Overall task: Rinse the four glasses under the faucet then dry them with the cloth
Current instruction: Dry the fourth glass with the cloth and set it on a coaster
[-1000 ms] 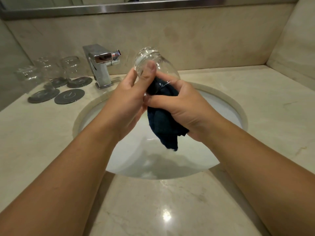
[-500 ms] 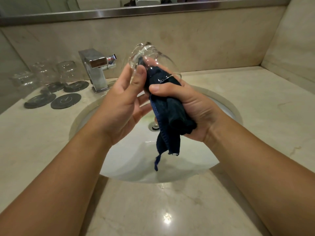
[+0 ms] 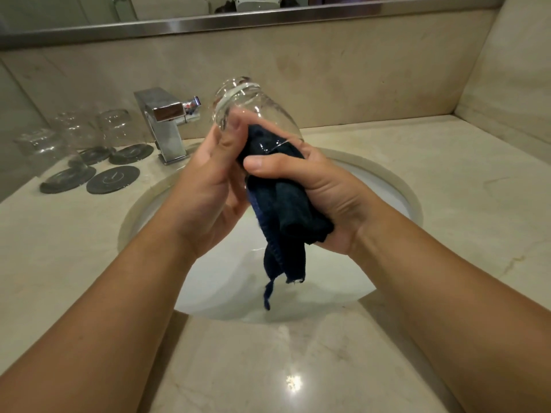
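Observation:
Above the white sink basin [image 3: 384, 186] my left hand [image 3: 213, 186] grips a clear glass [image 3: 253, 108], base tilted up and away, thumb pressed on its side. My right hand [image 3: 322, 192] clutches a dark blue cloth [image 3: 283, 213], part of it pushed into the glass mouth, the rest hanging down over the basin. Three more clear glasses stand upside down at the back left: one [image 3: 44, 150] nearest the left wall, a second [image 3: 76, 129] and a third [image 3: 117, 126] beside the chrome faucet [image 3: 167, 123]. No water runs from the faucet.
Dark round coasters lie under the glasses; one bare coaster [image 3: 113, 179] sits in front of them. Beige marble counter [image 3: 447, 180] stretches to the right of the basin. A marble backsplash and a mirror edge [image 3: 238, 20] rise behind; walls close both sides.
The glass has turned a little in my left hand and my thumb has shifted on it. More of the cloth hangs out below my right hand than one second ago.

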`<state>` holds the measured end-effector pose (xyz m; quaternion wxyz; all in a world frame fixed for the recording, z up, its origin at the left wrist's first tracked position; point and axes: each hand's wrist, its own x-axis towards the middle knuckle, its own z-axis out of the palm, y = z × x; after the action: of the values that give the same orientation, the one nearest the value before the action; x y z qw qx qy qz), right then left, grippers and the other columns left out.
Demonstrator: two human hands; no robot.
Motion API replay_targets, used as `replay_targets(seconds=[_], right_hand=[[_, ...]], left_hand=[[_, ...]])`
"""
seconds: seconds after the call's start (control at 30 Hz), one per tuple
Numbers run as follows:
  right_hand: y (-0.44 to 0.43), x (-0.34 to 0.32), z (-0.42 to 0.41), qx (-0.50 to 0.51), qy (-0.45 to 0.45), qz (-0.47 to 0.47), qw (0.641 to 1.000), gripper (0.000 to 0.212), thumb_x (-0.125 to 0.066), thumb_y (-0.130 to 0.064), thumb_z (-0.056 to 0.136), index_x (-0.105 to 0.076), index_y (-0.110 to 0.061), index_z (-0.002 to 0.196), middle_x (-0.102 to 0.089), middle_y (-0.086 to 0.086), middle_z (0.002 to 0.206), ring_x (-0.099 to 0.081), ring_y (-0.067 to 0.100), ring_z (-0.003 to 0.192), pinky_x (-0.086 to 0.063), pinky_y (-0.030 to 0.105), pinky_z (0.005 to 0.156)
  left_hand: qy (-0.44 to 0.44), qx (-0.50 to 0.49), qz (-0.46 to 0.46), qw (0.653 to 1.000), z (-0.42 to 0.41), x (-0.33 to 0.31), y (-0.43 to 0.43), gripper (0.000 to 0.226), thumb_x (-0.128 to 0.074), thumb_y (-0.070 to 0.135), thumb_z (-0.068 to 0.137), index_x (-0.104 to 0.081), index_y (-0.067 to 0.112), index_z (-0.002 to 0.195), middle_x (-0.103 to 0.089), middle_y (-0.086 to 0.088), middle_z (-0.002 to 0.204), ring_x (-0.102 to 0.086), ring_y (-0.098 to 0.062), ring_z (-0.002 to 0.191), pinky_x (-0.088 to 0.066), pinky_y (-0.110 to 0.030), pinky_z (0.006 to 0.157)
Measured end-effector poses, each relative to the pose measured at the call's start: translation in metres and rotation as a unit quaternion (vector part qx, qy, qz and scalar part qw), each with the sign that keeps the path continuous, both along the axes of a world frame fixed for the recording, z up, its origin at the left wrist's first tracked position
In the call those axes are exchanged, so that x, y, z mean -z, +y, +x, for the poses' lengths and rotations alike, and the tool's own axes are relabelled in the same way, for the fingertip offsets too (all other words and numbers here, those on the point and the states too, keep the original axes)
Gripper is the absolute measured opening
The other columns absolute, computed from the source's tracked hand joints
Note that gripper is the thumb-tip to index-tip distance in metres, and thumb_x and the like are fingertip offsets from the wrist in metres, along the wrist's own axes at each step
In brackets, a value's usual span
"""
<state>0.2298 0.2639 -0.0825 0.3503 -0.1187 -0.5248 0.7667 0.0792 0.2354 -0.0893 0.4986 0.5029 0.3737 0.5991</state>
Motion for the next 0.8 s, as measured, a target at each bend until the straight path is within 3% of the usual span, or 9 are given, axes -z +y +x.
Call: replay_targets(seconds=[0.1,0.2,0.33,0.47,0.57,0.63,0.7,0.8], right_hand=[[-0.004,-0.003,0.002,-0.034,0.032,-0.056,0.997,0.03,-0.06,-0.003,0.097,-0.064,-0.017,0.124,-0.068,0.002,0.072,-0.067,0.011,0.056,-0.054,0.022,0.051],[-0.001,-0.001,0.001,-0.004,0.008,-0.044,0.999,0.037,-0.062,-0.005,0.1,-0.066,-0.019,0.134,-0.071,0.0,0.076,-0.068,0.01,0.058,-0.055,0.024,0.051],[0.009,0.006,-0.003,0.117,-0.051,0.04,0.991,0.047,-0.073,-0.003,0.095,-0.071,-0.029,0.135,-0.081,0.003,0.108,-0.076,0.016,0.087,-0.062,0.029,0.074],[0.008,0.011,-0.007,0.205,-0.142,0.161,0.955,0.051,-0.076,-0.002,0.093,-0.071,-0.026,0.138,-0.079,0.002,0.119,-0.075,0.015,0.112,-0.057,0.033,0.104],[0.008,0.013,-0.006,0.193,-0.153,0.166,0.955,0.054,-0.074,0.0,0.093,-0.07,-0.027,0.139,-0.077,0.004,0.126,-0.073,0.018,0.115,-0.055,0.037,0.108],[0.008,0.012,-0.006,0.173,-0.138,0.135,0.966,0.057,-0.073,0.002,0.091,-0.07,-0.03,0.139,-0.077,0.007,0.126,-0.072,0.025,0.118,-0.055,0.041,0.109],[0.01,0.011,-0.005,0.144,-0.098,0.079,0.981,0.06,-0.071,0.005,0.091,-0.07,-0.03,0.139,-0.078,0.008,0.124,-0.075,0.028,0.11,-0.059,0.04,0.104],[0.007,0.004,-0.001,0.063,-0.024,-0.001,0.998,0.06,-0.066,0.006,0.094,-0.066,-0.03,0.143,-0.076,0.005,0.1,-0.073,0.017,0.076,-0.062,0.031,0.068]], left_hand=[[0.002,0.028,0.005,1.0,-0.003,-0.002,-0.001,0.095,-0.052,0.058,0.094,-0.025,-0.005,0.16,-0.04,-0.037,0.158,-0.047,-0.047,0.148,-0.033,-0.063,0.125],[0.026,-0.008,-0.007,1.0,-0.005,0.0,0.001,0.094,-0.059,0.059,0.091,-0.034,-0.001,0.159,-0.053,-0.027,0.155,-0.054,-0.04,0.144,-0.039,-0.062,0.122],[0.031,-0.118,-0.013,0.992,-0.004,0.003,0.004,0.094,-0.079,0.052,0.087,-0.038,0.009,0.16,-0.072,-0.01,0.137,-0.071,-0.023,0.126,-0.055,-0.044,0.11],[0.024,-0.108,-0.002,0.994,0.003,0.005,0.004,0.069,-0.074,0.034,0.094,-0.047,0.004,0.151,-0.075,-0.008,0.117,-0.074,-0.02,0.116,-0.059,-0.029,0.096],[0.016,-0.094,0.003,0.995,0.004,0.006,0.002,0.062,-0.069,0.031,0.096,-0.051,-0.001,0.145,-0.072,-0.015,0.117,-0.073,-0.025,0.114,-0.059,-0.031,0.096],[0.003,-0.08,0.0,0.997,0.004,0.006,0.0,0.065,-0.069,0.034,0.096,-0.05,0.0,0.147,-0.07,-0.024,0.128,-0.071,-0.031,0.122,-0.059,-0.039,0.103],[-0.006,-0.065,-0.008,0.998,0.005,0.005,-0.001,0.068,-0.065,0.036,0.093,-0.049,0.002,0.151,-0.068,-0.025,0.137,-0.068,-0.032,0.129,-0.058,-0.043,0.107],[-0.007,-0.037,-0.017,0.999,0.005,0.002,-0.003,0.07,-0.057,0.039,0.094,-0.044,0.006,0.155,-0.066,-0.018,0.144,-0.065,-0.032,0.134,-0.053,-0.047,0.112]])
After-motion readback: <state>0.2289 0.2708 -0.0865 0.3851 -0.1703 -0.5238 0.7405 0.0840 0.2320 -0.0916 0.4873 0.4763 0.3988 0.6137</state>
